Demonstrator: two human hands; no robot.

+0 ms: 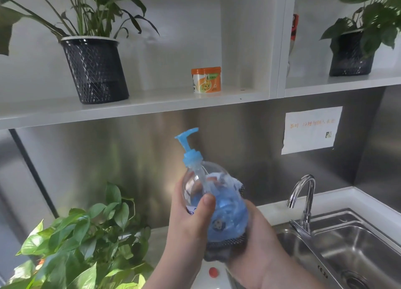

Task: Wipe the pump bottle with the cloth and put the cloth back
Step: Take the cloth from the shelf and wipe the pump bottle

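A clear pump bottle [208, 193] with a blue pump head and a blue label is held up in front of the steel wall, tilted slightly left. My left hand [191, 221] grips its left side, thumb across the front. My right hand [258, 245] cups the bottle's bottom and right side, pressing a dark grey mesh cloth [227, 245] against it. The cloth wraps under the base, and an edge of it shows at the bottle's right shoulder.
A steel sink [351, 245] with a chrome tap [303, 202] lies at the right. A leafy plant [82, 241] stands at the lower left. The white shelf [152, 102] above carries two black potted plants and an orange tub [206, 79]. A small red cap [213, 271] lies on the counter below.
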